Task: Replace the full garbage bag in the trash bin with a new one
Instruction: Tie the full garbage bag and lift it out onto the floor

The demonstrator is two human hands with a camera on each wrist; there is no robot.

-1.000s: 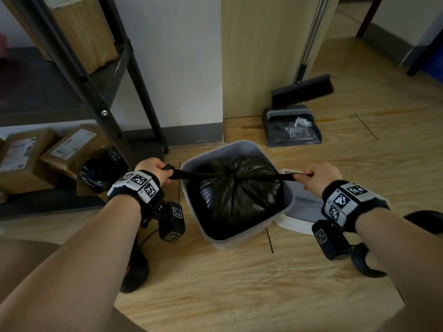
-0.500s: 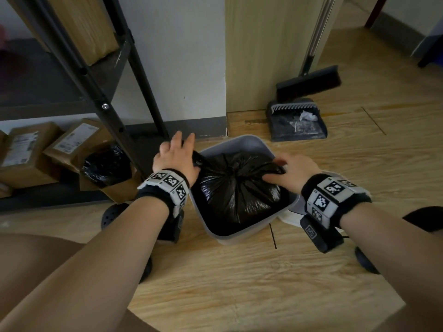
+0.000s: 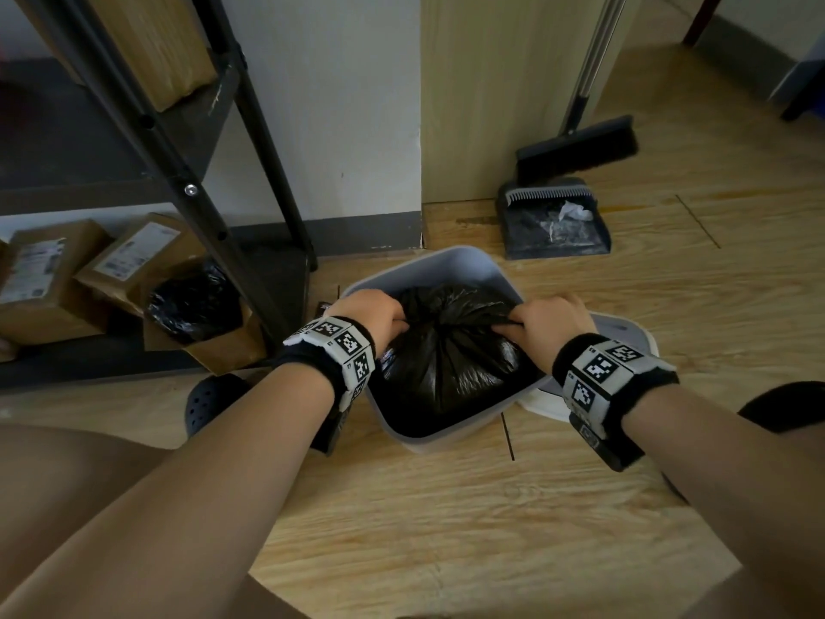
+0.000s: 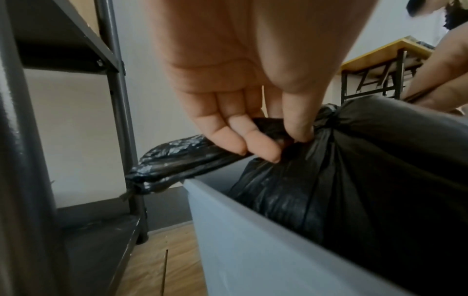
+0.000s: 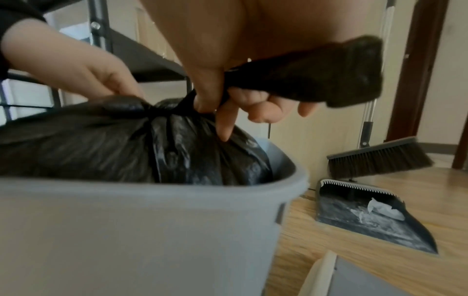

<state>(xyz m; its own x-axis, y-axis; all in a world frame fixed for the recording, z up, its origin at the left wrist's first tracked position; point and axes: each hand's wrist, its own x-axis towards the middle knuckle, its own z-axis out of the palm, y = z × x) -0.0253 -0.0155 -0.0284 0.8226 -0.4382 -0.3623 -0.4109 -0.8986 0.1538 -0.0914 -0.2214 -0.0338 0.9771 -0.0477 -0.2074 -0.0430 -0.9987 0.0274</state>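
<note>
Gripping the garbage bag point(image 3: 451, 350) at its tied top, both hands work right at the knot: left hand point(image 3: 372, 312) has its fingers point(image 4: 263, 148) curled round one loose tail point(image 4: 177, 158) of the bag, right hand point(image 3: 551, 323) has its fingers point(image 5: 253, 104) clamped on the other tail point(image 5: 329, 80). Bag sits inside the trash bin point(image 3: 428, 433), bulging to about rim level.

Handling, judged: thin black plastic, soft and crinkly, likely slippery and easy to tear if yanked by one tail. Looks stuffed, so probably some weight. Best hold is the gathered neck just under the knot, lifting straight up so the sides don't drag on the bin wall.

Count: one full bag in the bin, two tails, one bin, one bin lid point(image 3: 625, 337) on the floor just beside the bin, one broom point(image 3: 576, 145), one dustpan point(image 3: 553, 225). Another black bag point(image 3: 192, 301) sits in a box under the shelf point(image 3: 187, 189); can't tell if it's the new one.
</note>
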